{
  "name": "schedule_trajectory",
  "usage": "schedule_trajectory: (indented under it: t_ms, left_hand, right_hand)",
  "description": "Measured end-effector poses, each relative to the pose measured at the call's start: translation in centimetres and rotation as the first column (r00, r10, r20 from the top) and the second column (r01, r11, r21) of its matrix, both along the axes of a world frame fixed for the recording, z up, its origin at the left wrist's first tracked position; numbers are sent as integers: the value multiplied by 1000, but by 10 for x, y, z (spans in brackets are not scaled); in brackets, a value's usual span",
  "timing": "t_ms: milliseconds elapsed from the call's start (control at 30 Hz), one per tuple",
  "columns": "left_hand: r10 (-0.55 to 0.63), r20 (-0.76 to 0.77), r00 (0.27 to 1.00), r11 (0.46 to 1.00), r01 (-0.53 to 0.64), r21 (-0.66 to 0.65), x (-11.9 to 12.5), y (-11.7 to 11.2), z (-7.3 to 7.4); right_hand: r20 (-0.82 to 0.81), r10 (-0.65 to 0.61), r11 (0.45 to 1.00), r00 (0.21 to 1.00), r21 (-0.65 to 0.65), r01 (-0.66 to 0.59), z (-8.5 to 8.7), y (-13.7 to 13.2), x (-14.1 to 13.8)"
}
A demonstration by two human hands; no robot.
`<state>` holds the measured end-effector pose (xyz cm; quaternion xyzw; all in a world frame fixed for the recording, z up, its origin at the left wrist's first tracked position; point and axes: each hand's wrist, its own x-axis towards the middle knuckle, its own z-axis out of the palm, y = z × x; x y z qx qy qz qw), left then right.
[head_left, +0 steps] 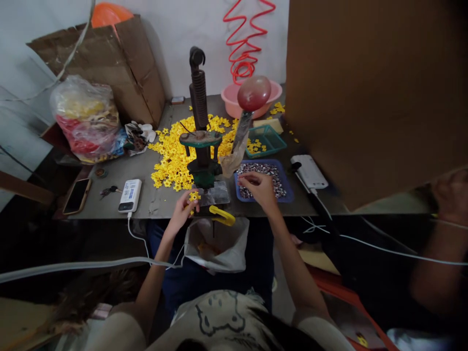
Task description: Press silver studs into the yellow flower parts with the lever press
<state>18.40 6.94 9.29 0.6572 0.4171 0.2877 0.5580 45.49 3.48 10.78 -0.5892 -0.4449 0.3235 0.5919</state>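
Note:
Between the fingers of my left hand [181, 209] is a small yellow star-shaped plastic piece [194, 196], held just in front of the base of a hand press [203, 163]. My right hand [259, 189] is over the near left part of a blue basket [288, 181] full of small shiny metallic parts [276, 170]. Its thumb and forefinger are pinched together; whatever lies between them is too small to make out. The press lever ends in a red ball knob [254, 92]. A heap of similar yellow pieces [171, 156] spreads behind and left of the press.
A green tray [272, 139] and pink basin [227, 100] stand behind the blue basket. Power banks [129, 196] with cables, a phone [77, 196] and keys lie around. A large cardboard sheet [365, 97] blocks the right. A white bag [234, 248] hangs open below the edge. Another person's arm [442, 243] shows at right.

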Motion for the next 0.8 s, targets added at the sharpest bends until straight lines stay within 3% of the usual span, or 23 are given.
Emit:
schedule_trajectory:
  t_ms: [133,233,433,633,800]
  left_hand:
    - [97,99,990,995,-93,-47,5,6,-7]
    - [138,90,986,990,-138,-11,9,6,-9]
    - [55,25,998,991,-57,122,11,5,-14]
    - [62,72,995,985,-73,157,5,1,-16]
    - [87,69,994,984,-97,150,5,-4,-15]
  right_hand:
    - [-92,102,995,991,-2,-103,3,-4,-21]
    - [-157,206,977,966,-27,-212,2,-12,-46]
    - [-248,247,963,937,-42,-266,-8,-21,-91]
    - [-49,159,987,986,36,-157,-9,-11,-101]
    - [94,182,978,979,90,-190,-15,-5,-105]
